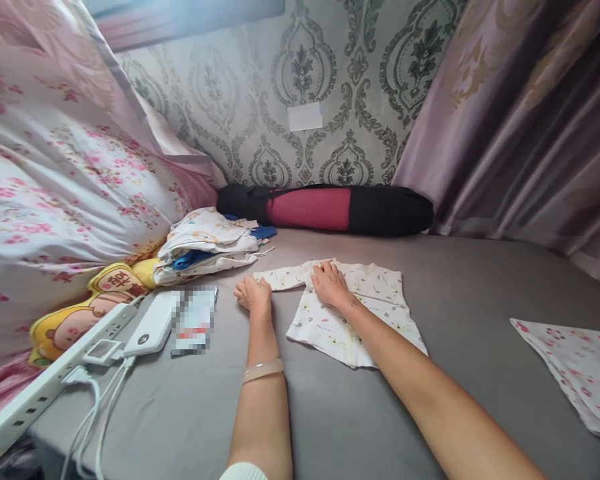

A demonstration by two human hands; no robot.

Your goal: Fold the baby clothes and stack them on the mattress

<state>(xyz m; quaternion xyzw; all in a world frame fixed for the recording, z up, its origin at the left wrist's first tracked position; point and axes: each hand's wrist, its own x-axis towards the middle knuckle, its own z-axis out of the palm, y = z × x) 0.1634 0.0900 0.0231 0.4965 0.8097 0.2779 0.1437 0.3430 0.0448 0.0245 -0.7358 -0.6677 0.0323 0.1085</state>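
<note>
A small white printed baby shirt [325, 327] lies spread on the grey sheet, one sleeve stretched out to the left. My left hand [255, 293] is closed on the cuff end of that sleeve, with a bracelet on the forearm. Near the shoulder, where the sleeve joins the body, my right hand [329, 285] rests with curled fingers gripping the fabric. The fingertips of both hands are partly hidden. On the right, the other sleeve looks folded over the body of the shirt.
A pile of clothes [205, 233] lies at back left. At left are a power bank [153, 327], a blurred packet [195, 320], a power strip [60, 373] with cables and a yellow cartoon cushion [55, 333]. A long black-and-red bag [310, 209] borders the wall; folded printed cloth [575, 367] lies right.
</note>
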